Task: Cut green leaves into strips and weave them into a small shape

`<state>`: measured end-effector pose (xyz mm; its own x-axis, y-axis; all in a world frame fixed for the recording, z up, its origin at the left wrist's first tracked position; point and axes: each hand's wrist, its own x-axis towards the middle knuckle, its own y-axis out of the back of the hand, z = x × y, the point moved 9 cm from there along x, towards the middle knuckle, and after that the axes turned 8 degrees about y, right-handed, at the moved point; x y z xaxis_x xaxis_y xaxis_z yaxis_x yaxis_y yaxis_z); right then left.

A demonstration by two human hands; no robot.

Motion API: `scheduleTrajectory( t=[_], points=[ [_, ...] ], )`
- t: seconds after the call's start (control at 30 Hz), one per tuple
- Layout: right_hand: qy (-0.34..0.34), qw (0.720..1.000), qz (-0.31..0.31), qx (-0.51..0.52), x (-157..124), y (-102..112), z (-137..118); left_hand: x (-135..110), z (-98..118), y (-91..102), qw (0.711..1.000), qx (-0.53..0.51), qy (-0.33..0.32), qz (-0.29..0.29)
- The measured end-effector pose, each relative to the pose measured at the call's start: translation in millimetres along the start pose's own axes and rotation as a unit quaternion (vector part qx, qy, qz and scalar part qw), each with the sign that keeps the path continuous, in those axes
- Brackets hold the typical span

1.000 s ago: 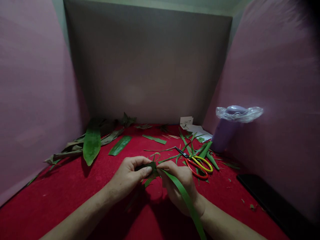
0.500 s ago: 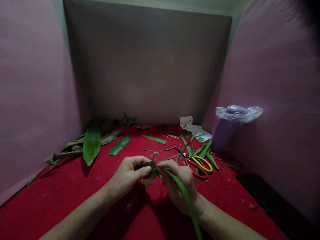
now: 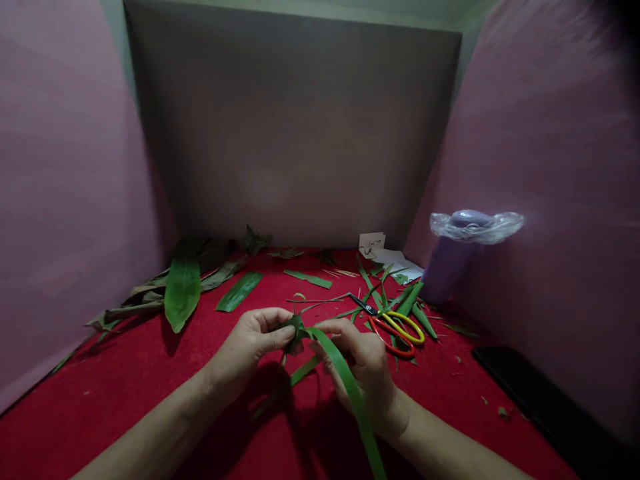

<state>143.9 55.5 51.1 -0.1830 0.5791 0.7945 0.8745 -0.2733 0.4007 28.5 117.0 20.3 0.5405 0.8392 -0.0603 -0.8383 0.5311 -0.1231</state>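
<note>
My left hand (image 3: 250, 347) pinches a small dark green folded leaf piece (image 3: 296, 327) between thumb and fingers. A thin curled tendril stands up from its top. From the piece a long green leaf strip (image 3: 345, 377) arches over my right hand (image 3: 367, 363) and hangs down toward the lower edge. The right hand's fingers are closed beside the strip's upper end; whether they grip it is partly hidden. Another leaf strip (image 3: 304, 370) sticks out beneath the two hands. Beyond my right hand lie scissors (image 3: 395, 327) with one red and one yellow handle, on leaf cuttings.
Red cloth (image 3: 165, 413) covers the table. Broad leaves (image 3: 183, 287) lie at the left, a cut leaf piece (image 3: 240, 291) beside them. White paper (image 3: 400, 263) is at the back. A purple container (image 3: 450, 267) with clear plastic stands right, a black phone-like slab (image 3: 530, 393) nearer.
My left hand has shifted slightly left with the folded leaf piece. The right fingers have come away from it, and the long strip now bows wider over the right hand.
</note>
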Motion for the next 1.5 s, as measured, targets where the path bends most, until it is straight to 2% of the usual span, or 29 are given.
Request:
scheduleTrajectory(
  t=[0.27,0.37,0.5,0.83,1.03,1.3,1.5],
  points=[
    [0.022,1.0,-0.003,-0.006,3,2,-6,2,1,-1.6,1.0,-0.005,-0.002,-0.006],
    [0.044,0.998,0.013,-0.044,5,8,-11,0,1,-2.6,1.0,-0.012,0.008,-0.005],
    [0.035,0.993,0.033,-0.106,6,12,-9,-1,1,-3.4,0.999,-0.032,0.021,-0.002],
    [0.091,0.984,0.036,-0.15,11,11,-18,0,1,-6.0,0.999,-0.028,0.028,-0.012],
    [0.102,0.987,0.005,-0.124,9,4,-17,-1,0,-5.1,0.999,-0.019,0.028,-0.01],
    [0.095,0.989,-0.006,-0.117,9,4,-21,0,2,-5.0,1.0,0.004,0.02,-0.012],
    [0.044,0.997,0.046,-0.042,9,13,-16,-1,2,-6.1,0.999,0.046,0.006,-0.009]
  ],
)
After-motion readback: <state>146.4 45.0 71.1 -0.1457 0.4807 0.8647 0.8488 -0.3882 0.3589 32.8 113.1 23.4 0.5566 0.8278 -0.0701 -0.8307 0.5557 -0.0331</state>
